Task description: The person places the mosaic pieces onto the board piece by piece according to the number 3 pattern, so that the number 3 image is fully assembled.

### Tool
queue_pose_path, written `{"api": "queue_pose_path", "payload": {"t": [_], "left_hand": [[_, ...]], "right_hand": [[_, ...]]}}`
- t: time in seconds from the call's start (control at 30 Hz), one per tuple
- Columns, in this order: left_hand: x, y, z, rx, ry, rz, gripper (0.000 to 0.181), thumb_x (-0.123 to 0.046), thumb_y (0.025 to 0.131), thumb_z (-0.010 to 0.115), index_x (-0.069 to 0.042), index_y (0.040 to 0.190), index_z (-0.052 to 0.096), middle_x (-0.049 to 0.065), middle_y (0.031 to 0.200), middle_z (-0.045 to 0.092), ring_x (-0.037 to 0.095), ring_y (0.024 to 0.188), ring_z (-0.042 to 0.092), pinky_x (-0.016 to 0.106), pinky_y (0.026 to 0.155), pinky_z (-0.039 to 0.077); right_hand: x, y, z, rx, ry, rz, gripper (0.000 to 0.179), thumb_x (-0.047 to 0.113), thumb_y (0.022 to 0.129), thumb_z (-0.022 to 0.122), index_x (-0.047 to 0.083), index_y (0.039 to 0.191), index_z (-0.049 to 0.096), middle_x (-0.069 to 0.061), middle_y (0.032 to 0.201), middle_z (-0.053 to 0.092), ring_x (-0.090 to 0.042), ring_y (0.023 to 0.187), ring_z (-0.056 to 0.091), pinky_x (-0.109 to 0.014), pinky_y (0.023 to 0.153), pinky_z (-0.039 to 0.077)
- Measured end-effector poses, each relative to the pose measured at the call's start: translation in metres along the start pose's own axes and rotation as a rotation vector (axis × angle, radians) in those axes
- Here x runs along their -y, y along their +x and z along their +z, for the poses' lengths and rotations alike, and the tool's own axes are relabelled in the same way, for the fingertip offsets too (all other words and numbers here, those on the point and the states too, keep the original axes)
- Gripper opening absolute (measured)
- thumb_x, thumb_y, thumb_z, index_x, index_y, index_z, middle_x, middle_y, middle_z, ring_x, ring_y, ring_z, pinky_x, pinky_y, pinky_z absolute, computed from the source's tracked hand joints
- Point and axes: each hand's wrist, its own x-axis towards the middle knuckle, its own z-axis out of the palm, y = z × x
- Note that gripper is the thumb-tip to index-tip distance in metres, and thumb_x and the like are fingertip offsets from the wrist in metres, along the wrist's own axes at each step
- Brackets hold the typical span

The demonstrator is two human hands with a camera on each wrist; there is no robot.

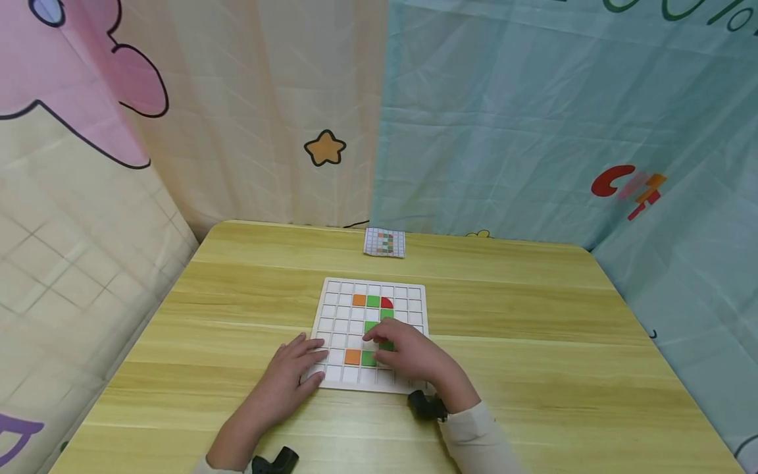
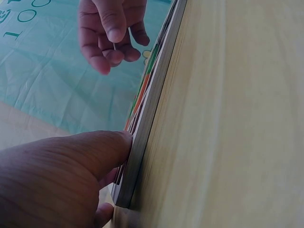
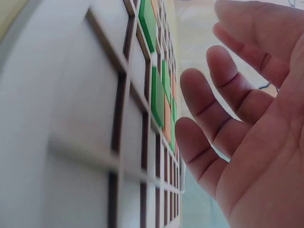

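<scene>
A white grid board (image 1: 340, 376) lies on the table with orange, green and red tiles in some squares. Its upper row holds an orange tile (image 1: 358, 300), a green tile (image 1: 373, 301) and a rounded red tile (image 1: 387, 303). Lower down are another orange tile (image 1: 352, 357) and several green ones, partly covered by a hand. My left hand (image 1: 290, 372) rests on the board's left edge, fingers straight, thumb tip at the rim. Over the board's lower right hovers my right hand (image 1: 408, 349), its fingers loosely bent. No tile shows within it in the right wrist view.
A small pattern card (image 1: 385, 243) with a coloured grid lies near the table's back edge. The wooden table (image 1: 533, 342) extends to both sides of the board. Printed curtains (image 1: 503, 131) hang behind the table. Dark wrist devices (image 1: 428, 405) sit at both wrists.
</scene>
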Motion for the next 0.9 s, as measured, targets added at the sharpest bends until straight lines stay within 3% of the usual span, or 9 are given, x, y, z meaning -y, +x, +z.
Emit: {"api": "queue_pose_path", "payload": {"t": [0.23, 0.43, 0.9], "left_hand": [[0.0, 0.0, 0.0, 0.0, -0.002, 0.0, 0.034, -0.013, 0.091, 0.071, -0.004, 0.124, 0.068, 0.01, 0.137, 0.058, 0.042, 0.139, 0.037, 0.069, 0.109, 0.022], [0.0, 0.0, 0.001, 0.002, -0.001, -0.002, 0.035, -0.012, 0.09, 0.072, -0.003, 0.124, 0.068, 0.011, 0.137, 0.058, 0.043, 0.14, 0.036, 0.069, 0.11, 0.022], [0.001, 0.0, 0.001, -0.004, -0.003, 0.003, 0.034, -0.013, 0.091, 0.072, -0.005, 0.123, 0.069, 0.009, 0.137, 0.058, 0.042, 0.139, 0.037, 0.069, 0.109, 0.022]], "right_hand": [[-0.016, -0.024, -0.014, -0.029, 0.082, 0.023, 0.023, 0.011, 0.095, 0.066, 0.01, 0.117, 0.067, 0.0, 0.108, 0.061, -0.019, 0.099, 0.055, -0.038, 0.087, 0.048], [-0.029, -0.046, -0.022, -0.061, 0.087, 0.068, 0.022, 0.012, 0.095, 0.066, 0.011, 0.117, 0.067, 0.0, 0.108, 0.061, -0.02, 0.099, 0.055, -0.042, 0.088, 0.049], [-0.047, -0.091, -0.028, -0.086, 0.097, 0.103, 0.02, 0.015, 0.094, 0.069, 0.013, 0.114, 0.066, 0.004, 0.108, 0.062, -0.02, 0.099, 0.055, -0.039, 0.091, 0.048]]}}
